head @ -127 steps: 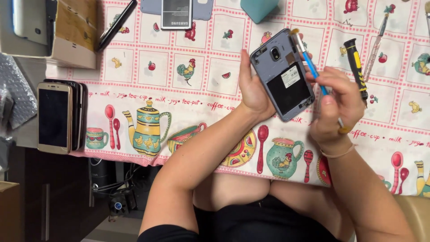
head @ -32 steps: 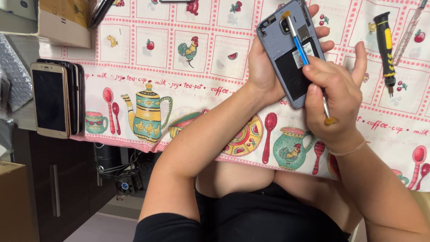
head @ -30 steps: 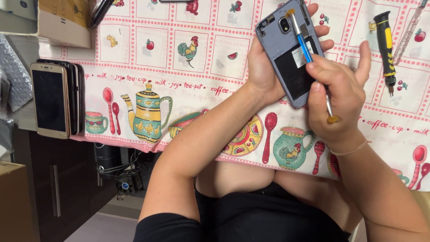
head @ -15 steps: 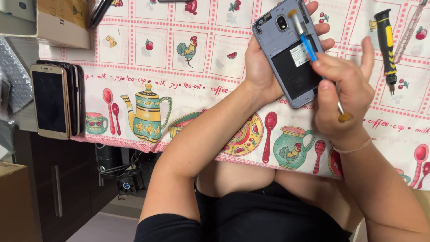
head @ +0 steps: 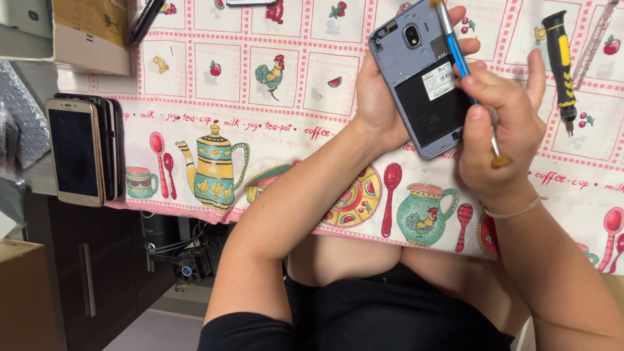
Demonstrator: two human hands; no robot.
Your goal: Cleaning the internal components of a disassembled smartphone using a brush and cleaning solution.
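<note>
My left hand (head: 377,97) holds a grey-blue phone (head: 416,71) with its back cover off, black battery facing me, above the patterned tablecloth (head: 273,123). My right hand (head: 500,136) grips a thin blue-handled tool (head: 455,55) like a pen, laid across the phone's upper right edge, its tip near the top corner. The fingers of my left hand curl around the phone's far side.
A black and yellow screwdriver (head: 560,58) lies on the cloth at the right. A stack of phones (head: 81,153) lies at the table's left edge beside a cardboard box (head: 91,32). A dark cabinet (head: 78,273) and cables (head: 182,253) sit below the table.
The phone and both hands have drifted slightly up and right in view. The blue tool's tip slid from the phone's middle towards its top right corner.
</note>
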